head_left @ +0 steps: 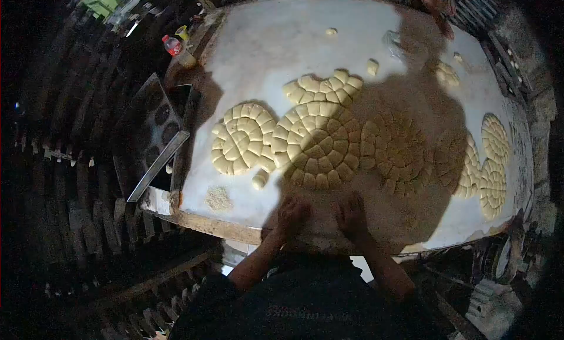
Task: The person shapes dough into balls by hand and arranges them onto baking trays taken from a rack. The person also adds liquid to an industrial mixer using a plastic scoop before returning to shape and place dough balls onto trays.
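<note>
My left hand (293,216) rests low over the near part of the table, its fingers curled down toward the surface. Level with it, my right hand (351,215) is curled in the same way, a short gap apart. Both lie in my shadow, and whatever is under the palms is hidden. Just beyond them is a round cluster of cut dough pieces (317,145), half in shadow. Another round cluster of dough pieces (242,139) lies to the left, with a single dough piece (259,179) below it. A small pile of flour (218,199) is left of my left hand.
The pale table (258,31) has a worn wooden front edge (217,226). More dough clusters (492,181) lie at the right. A dark metal tray (154,119) leans at the left, near a red-labelled bottle (171,45). Another person's arm (432,5) reaches in at the far right.
</note>
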{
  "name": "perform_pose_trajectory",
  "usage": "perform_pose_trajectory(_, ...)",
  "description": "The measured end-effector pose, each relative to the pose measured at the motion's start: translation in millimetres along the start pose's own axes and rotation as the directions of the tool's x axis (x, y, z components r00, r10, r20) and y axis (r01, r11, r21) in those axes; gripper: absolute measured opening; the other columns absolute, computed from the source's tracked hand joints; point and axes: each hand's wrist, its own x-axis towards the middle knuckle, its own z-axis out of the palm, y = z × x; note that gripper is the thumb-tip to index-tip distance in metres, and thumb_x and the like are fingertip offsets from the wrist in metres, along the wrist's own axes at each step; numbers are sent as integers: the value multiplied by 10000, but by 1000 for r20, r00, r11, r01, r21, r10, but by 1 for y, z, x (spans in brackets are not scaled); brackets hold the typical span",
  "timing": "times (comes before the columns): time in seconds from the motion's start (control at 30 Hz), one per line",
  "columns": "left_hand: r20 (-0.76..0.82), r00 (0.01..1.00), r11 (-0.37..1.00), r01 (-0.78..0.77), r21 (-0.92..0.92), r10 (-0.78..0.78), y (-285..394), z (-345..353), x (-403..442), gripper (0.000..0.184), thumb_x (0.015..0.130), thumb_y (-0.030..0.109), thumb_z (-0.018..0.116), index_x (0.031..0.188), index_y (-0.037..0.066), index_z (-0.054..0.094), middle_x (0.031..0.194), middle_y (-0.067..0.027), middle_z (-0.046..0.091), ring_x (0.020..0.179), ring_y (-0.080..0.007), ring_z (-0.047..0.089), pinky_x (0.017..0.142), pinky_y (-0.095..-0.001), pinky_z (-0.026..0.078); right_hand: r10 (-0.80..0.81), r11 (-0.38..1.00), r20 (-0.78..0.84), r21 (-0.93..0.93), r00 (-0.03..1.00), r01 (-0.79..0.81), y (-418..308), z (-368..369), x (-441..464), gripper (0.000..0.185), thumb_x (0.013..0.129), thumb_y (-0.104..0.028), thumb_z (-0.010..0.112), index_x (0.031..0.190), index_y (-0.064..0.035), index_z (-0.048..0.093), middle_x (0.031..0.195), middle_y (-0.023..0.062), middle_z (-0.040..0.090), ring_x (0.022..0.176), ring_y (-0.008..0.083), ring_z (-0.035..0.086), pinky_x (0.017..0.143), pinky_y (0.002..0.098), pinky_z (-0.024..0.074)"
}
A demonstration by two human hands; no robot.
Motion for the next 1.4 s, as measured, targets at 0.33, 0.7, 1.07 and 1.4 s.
perform_pose_trajectory(0.33, 74, 995, 998, -65, 13, 64, -35, -32, 24, 146, 787, 103, 586, 928, 84, 622, 990, -85, 619, 916, -268, 573, 869, -412, 441, 148, 989, -493, 58, 857, -137, -12, 20, 49, 249, 866, -155, 537, 1018, 42, 537, 1092, 267, 497, 1055, 397, 480, 952, 480, 370)
perform_pose_trajectory(0.7, 185, 966, 965, 209, -159, -178, -24, -90, -74, 315, 856, 106, 504, 1151, -3, 512, 1190, -222, 493, 1101, -406, 466, 927, -472, 405, 397, 856, 93, 321, 913, -405, -26, -40, -27, 270, 881, -195, 546, 1039, 23, 572, 929, 188, 578, 858, 346, 581, 808, 462, 470)
perform_pose_trajectory(1.07, -44, 915, 864, 361, -352, -400, -46, -120, -59, 543, 772, 143, 661, 1241, -10, 435, 1193, -237, 458, 1093, -406, 448, 930, -442, 412, -118, 973, -144, 180, 983, 143, -181, 11, 51, 344, 821, -157, 630, 1110, 1, 529, 1050, 202, 530, 947, 350, 548, 808, 449, 466)
perform_pose_trajectory(1.4, -306, 695, 759, 608, -234, -651, -85, -136, -194, 398, 760, 90, 679, 1121, 31, 524, 985, -171, 551, 909, -323, 544, 777, -393, 464, -436, 900, -118, -59, 892, 432, -139, 62, 45, 235, 811, -179, 625, 950, -20, 523, 951, 207, 518, 889, 375, 509, 799, 483, 430)
